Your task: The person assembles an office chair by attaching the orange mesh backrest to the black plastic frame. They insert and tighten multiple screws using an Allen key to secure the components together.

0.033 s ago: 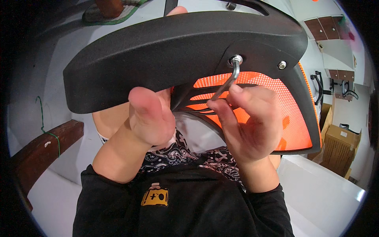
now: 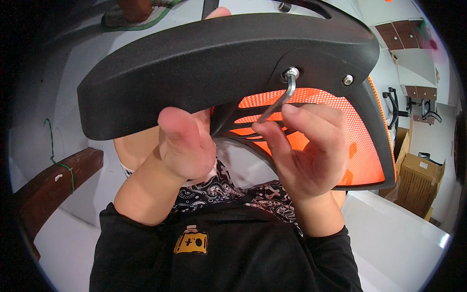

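Note:
A black plastic chair armrest (image 2: pixel 194 73) stretches across the view, joined at the right to an orange mesh backrest (image 2: pixel 360 141) with a black frame. My left hand (image 2: pixel 187 146) grips the armrest from below, thumb in front; its fingers go behind, and one fingertip shows over the top edge. An L-shaped metal hex key (image 2: pixel 281 101) sits in a bolt (image 2: pixel 290 73) on the armrest. My right hand (image 2: pixel 316 146) is curled around the key's free end, thumb tip against it and index finger beside it. A second bolt (image 2: pixel 347 80) is to the right.
A dark wooden curved piece (image 2: pixel 63 175) with a green string is at the left. Cardboard boxes (image 2: pixel 419 182) stand at the right, near black chair parts (image 2: pixel 396 107) and brown-doored cabinets (image 2: pixel 399 35). The chair parts rest over my lap (image 2: pixel 209 194).
My right thumb and fingers have shifted slightly, with the thumb a little further left, and the key's free end has swung slightly left. My left hand and the armrest are nearly unmoved.

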A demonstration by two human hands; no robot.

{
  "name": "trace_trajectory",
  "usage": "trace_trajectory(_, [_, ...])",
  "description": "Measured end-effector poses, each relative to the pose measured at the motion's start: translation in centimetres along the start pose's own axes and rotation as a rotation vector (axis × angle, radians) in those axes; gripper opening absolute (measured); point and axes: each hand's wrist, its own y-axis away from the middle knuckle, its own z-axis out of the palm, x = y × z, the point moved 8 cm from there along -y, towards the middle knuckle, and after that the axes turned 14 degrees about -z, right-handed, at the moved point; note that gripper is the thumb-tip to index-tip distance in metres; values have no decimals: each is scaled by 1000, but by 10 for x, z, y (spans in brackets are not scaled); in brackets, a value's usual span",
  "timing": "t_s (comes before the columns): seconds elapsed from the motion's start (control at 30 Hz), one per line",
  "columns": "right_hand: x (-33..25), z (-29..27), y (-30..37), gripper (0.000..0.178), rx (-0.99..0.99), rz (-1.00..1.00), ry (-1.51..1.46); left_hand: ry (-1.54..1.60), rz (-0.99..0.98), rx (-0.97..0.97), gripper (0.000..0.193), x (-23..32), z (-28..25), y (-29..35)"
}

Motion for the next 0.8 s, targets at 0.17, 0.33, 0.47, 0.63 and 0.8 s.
trace_trajectory(0.17, [-1,6,-15,58,-81,-123,40,200,61,-36,102,5,0,0])
trace_trajectory(0.33, [0,14,-20,59,-123,-122,4,24,-266,-21,110,-10,4,3])
trace_trajectory(0.47, [3,18,-18,56,-139,-52,-39,60,-330,-28,111,-11,6,6])
trace_trajectory(0.63, [-1,16,-18,50,-157,0,-97,-45,-278,60,113,-9,2,1])
trace_trajectory(0.8, [-5,13,-18,43,-119,37,-157,259,-60,-73,116,0,6,-6])
